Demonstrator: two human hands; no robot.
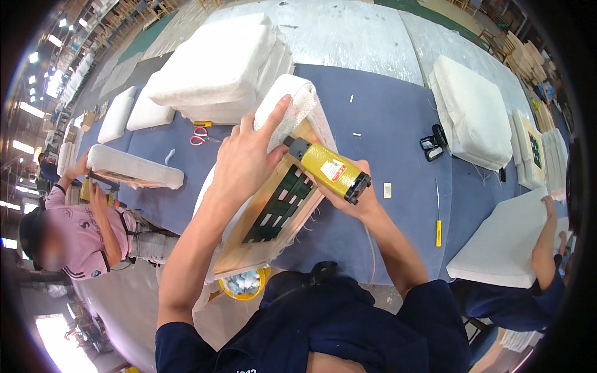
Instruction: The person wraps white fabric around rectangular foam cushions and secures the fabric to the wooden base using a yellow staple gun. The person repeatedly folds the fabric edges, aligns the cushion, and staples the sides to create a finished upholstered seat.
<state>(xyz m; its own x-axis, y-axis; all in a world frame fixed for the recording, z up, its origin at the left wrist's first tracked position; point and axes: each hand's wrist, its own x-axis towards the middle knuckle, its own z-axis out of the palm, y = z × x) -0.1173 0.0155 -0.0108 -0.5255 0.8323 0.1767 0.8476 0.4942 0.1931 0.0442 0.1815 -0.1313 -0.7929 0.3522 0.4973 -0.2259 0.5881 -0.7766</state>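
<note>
A white-covered seat cushion (pixel 300 93) leans up in front of me, its underside toward the right, showing a wooden frame (pixel 239 256) and dark green webbing (pixel 266 217). My left hand (pixel 244 154) grips its upper edge, index finger laid along the white fabric and thumb on the frame side. In my right hand (pixel 359 198) is a yellow staple gun (pixel 328 169), my fingers wrapped round its grip. The gun's dark nose points at the frame beside my left thumb; whether it touches the wood I cannot tell. Part of my right hand is hidden behind the gun.
Stacked white cushions (pixel 211 62) stand at the far left, more (pixel 469 105) at the right. Red-handled scissors (pixel 200 135), a yellow screwdriver (pixel 438 230) and a black object (pixel 431 144) lie on the blue tabletop (pixel 385 248). A yellow bucket (pixel 263 283) stands below. Co-workers handle cushions on both sides.
</note>
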